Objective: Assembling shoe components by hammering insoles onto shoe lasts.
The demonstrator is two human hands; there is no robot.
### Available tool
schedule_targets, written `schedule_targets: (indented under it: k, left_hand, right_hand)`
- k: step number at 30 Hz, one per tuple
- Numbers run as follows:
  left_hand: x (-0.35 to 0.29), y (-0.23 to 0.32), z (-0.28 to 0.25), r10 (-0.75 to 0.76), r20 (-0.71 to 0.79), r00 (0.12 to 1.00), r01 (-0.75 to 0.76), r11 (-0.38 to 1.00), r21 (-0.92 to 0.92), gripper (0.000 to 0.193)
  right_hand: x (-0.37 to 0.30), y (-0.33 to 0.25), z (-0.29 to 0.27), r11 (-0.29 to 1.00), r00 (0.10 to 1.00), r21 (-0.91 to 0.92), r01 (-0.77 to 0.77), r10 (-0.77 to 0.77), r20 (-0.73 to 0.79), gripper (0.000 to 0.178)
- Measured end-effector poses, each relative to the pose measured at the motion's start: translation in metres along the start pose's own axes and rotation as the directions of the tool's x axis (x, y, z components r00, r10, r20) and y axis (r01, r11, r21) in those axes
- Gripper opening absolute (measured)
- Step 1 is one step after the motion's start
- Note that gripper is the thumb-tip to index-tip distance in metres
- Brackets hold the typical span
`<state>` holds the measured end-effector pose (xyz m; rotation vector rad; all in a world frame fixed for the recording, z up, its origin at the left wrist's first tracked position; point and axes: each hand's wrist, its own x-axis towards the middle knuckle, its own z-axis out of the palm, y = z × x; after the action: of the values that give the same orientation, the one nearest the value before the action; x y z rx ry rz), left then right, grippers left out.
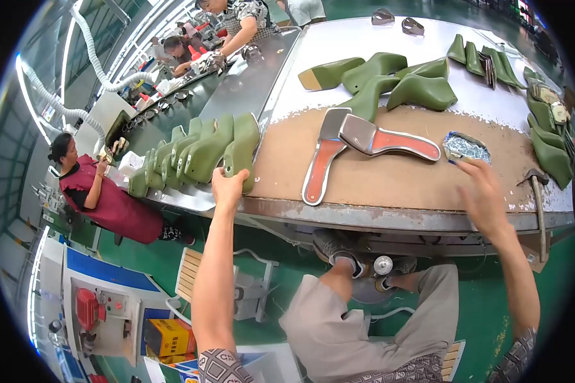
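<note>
I count one oval dish of nails (467, 148) on the bench, and I place the rest by it. Well to its left, at least six green shoe lasts (204, 150) stand in a slanting row; they overlap too much for an exact count, and the nearest one is the one I have hold of. Beyond the dish and to its left lie five green lasts in a heap (421, 94). Farther back, nearly straight beyond it, at least four more lean in a group (474, 59), and at least three sit in a stack (551, 159) to its right. Two sole-shaped pieces (390, 139) lie just left of the dish, the heel of one over the heel of the other. One hammer (539, 204) lies to its right, its handle reaching past the bench's front edge (377, 218).

That edge curves by on my side of the dish. Brown board (383, 185) shows between the dish and the edge, and again between the hammer and the dish.

My left hand (229, 186) grips the lower end of the held last (243, 148), which is smooth green with a small dark hole and a pale rim. The sole pieces are orange-red, silver-edged, grey-brown at the heel. My right hand (482, 191) is loosely open, fingers at the dish's near rim; blur keeps me from telling whether they pinch anything.
</note>
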<state>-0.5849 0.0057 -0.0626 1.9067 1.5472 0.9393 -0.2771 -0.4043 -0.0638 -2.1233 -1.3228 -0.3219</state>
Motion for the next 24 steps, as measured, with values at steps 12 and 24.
schedule_targets:
  k: [12,24]
  left_hand:
    - [-0.04,0.053,0.022,0.4,-0.24,0.884,-0.452,0.863,-0.224,0.056]
    - [-0.219,0.166,0.047,0.24,0.551,0.799,0.356,0.549,-0.756,0.063]
  right_hand:
    - [0.081,0.015,0.087,0.997,0.996,0.026,-0.077,0.075,0.052,0.025]
    - [0.067,-0.053,0.071,0.8,0.913,0.591,-0.106,0.313,-0.26,0.023]
